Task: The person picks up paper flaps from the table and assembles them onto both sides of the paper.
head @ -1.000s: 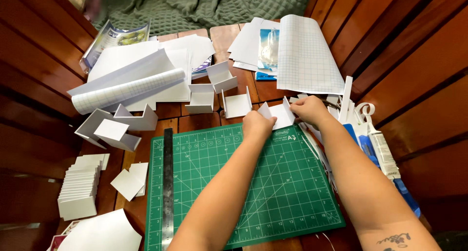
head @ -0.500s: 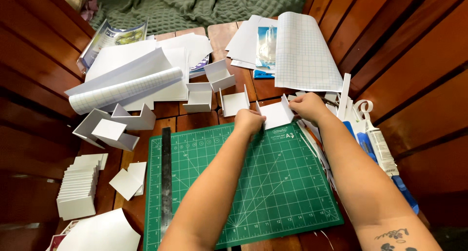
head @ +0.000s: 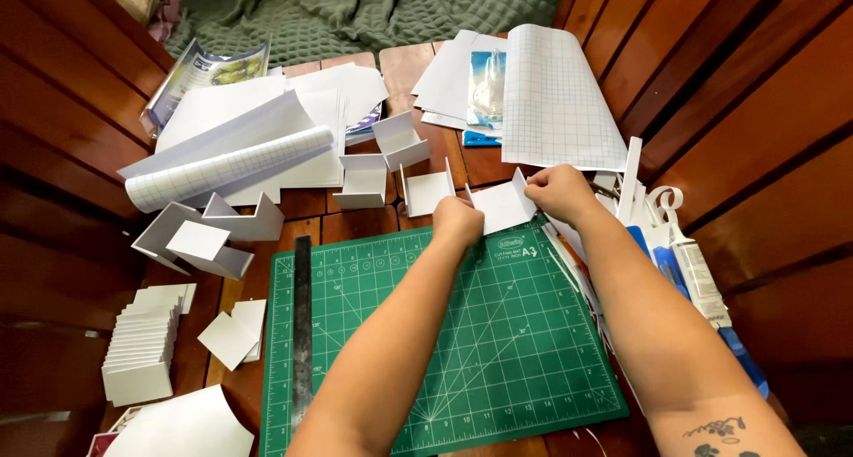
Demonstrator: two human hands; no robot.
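A small white folded card piece (head: 504,206) lies at the far edge of the green cutting mat (head: 426,333). My left hand (head: 457,221) grips its left side with curled fingers. My right hand (head: 558,193) pinches its upper right corner, which is bent upward. Both forearms stretch across the mat. Just beyond the piece stand other white folded card shapes (head: 426,190) on the wooden table.
A metal ruler (head: 302,333) lies along the mat's left edge. Stacked white squares (head: 142,355) and loose squares (head: 231,337) sit at left. A gridded roll (head: 227,168), gridded sheet (head: 555,97), glue tube (head: 697,275) and white strips (head: 633,177) surround the mat.
Both hands have shifted the white card piece slightly and bent its right flap upward; the left hand has closed lower over its left side.
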